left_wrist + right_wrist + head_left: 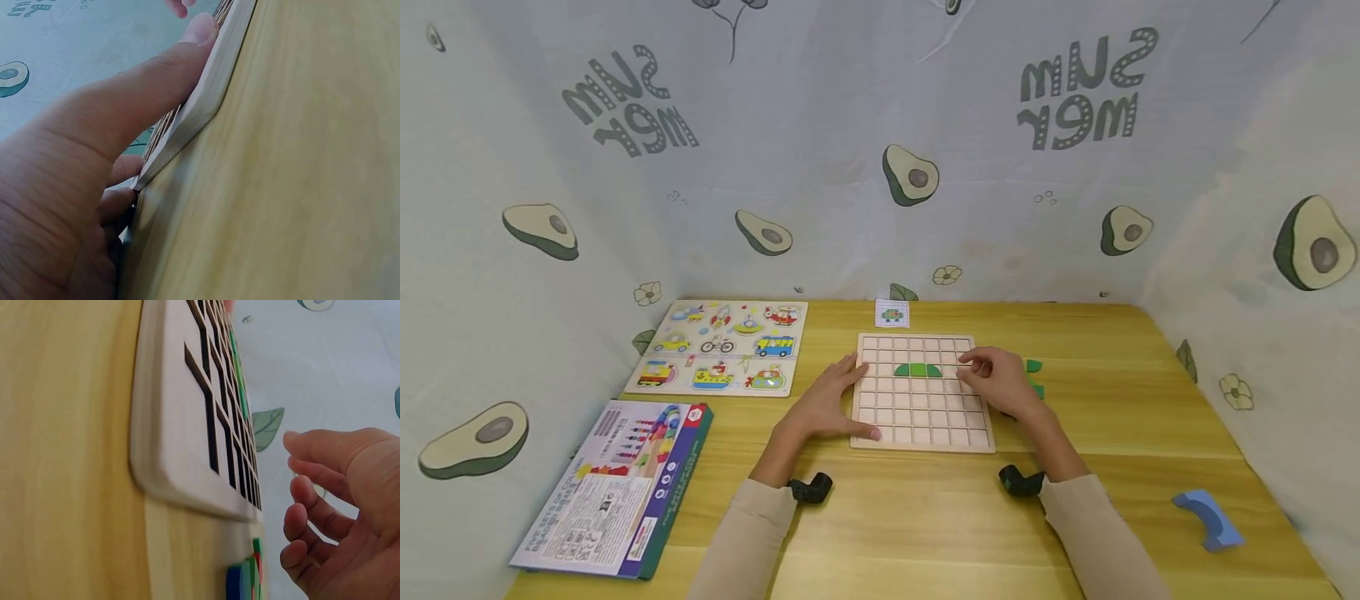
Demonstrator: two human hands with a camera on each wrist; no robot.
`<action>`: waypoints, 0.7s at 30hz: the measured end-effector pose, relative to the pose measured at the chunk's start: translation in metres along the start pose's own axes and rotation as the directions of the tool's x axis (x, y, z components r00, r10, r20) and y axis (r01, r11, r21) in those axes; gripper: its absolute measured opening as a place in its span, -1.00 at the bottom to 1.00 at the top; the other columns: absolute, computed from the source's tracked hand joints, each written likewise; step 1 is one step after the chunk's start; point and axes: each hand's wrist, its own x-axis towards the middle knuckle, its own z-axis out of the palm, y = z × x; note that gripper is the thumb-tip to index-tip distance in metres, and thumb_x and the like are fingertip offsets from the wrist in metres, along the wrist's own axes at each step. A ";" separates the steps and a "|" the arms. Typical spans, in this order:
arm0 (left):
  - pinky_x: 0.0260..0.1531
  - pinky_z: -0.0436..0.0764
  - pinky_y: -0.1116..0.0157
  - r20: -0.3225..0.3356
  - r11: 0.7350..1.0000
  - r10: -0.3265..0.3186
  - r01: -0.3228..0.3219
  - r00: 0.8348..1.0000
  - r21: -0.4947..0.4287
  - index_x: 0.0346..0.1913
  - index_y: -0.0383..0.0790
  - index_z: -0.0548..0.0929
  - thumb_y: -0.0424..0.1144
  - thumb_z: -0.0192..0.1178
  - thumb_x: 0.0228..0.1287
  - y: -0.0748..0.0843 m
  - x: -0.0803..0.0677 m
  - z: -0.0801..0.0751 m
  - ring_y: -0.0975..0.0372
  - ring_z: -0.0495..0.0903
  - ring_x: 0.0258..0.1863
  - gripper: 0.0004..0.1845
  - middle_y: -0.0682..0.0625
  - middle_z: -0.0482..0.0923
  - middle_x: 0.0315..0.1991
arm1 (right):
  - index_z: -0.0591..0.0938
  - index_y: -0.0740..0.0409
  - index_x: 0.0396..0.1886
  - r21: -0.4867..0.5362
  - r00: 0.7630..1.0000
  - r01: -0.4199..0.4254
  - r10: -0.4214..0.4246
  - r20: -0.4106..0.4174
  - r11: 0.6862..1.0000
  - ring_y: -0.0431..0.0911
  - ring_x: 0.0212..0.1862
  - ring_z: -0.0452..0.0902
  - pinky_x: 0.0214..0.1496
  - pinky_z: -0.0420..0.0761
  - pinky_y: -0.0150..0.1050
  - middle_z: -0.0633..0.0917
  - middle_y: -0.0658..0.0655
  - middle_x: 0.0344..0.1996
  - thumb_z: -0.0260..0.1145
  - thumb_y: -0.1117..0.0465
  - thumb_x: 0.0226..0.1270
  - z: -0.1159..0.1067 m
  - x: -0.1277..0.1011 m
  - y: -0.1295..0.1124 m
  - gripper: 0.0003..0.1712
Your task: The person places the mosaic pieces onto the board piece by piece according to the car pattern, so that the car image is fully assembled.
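Note:
A wooden grid board (925,421) lies on the table in front of me. In one of its upper rows sit two dark green rounded-corner pieces (902,370) with a lighter green square (917,369) between them. My left hand (823,400) is spread along the board's left side, thumb and fingertips resting on its rim (206,94). Over the right edge hovers my right hand (1003,382), its thumb and index finger apart with nothing between them. Loose green pieces (1034,366) lie just beyond it, partly hidden; blue and red ones (235,581) also show in the right wrist view.
A small picture card (892,313) lies behind the board. At the left are a vehicle peg puzzle (715,346) and a flat game box (610,492). A blue arch block (1210,518) sits at the right. Printed curtains (850,125) surround the table (895,533).

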 end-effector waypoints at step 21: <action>0.63 0.00 -0.09 0.008 1.000 0.001 -0.001 1.000 0.007 0.66 0.01 0.12 0.37 0.56 -0.13 0.000 0.000 0.000 0.00 -0.15 0.69 0.31 0.00 -0.15 0.71 | 0.71 0.29 0.10 -0.094 0.996 -0.077 0.073 -0.045 0.993 -0.04 -0.32 0.44 -0.32 0.47 -0.29 0.65 0.21 -0.25 0.38 0.12 0.47 -0.046 -0.016 0.047 -0.62</action>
